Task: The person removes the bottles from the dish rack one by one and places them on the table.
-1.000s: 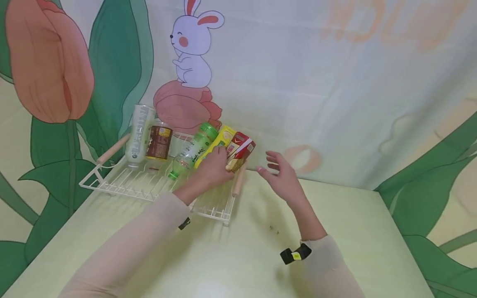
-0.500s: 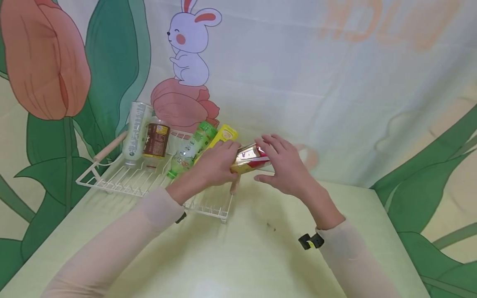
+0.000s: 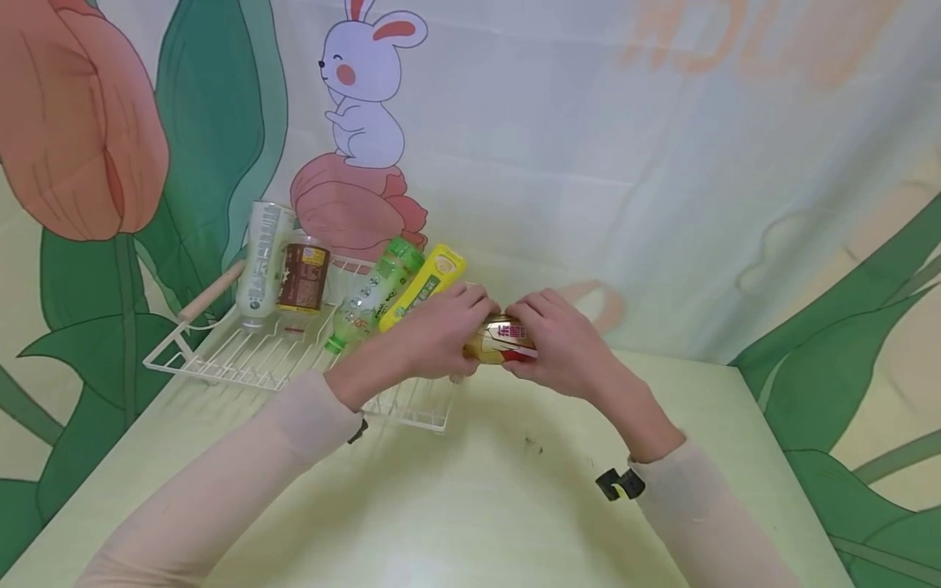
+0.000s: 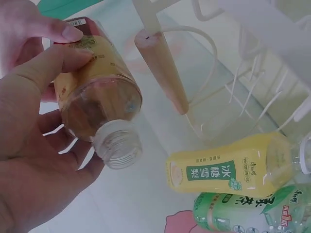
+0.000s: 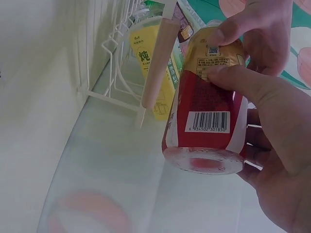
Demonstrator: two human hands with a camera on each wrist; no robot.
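Note:
A plastic bottle with a red and gold label (image 3: 503, 339) is held in the air between both hands, just right of the rack. My left hand (image 3: 447, 327) grips its neck end; in the left wrist view the open, capless mouth (image 4: 119, 145) points away from the fingers. The base end is in my right hand (image 3: 562, 343), whose thumb lies across the label near the barcode (image 5: 209, 122). Left of the hands, a yellow-label bottle (image 3: 434, 273) and a green-label bottle (image 3: 382, 286) lean upside down in the white wire rack (image 3: 243, 374).
A brown-label bottle (image 3: 304, 276) and a tall whitish bottle (image 3: 263, 261) stand in the rack's left part. Wooden handles (image 5: 160, 63) bound the rack's sides. A printed curtain (image 3: 559, 163) hangs behind the pale green table (image 3: 515, 506).
The red and gold bottle has come out of the rack to the right in my left hand. My right hand has come in from the right and taken hold of its base end.

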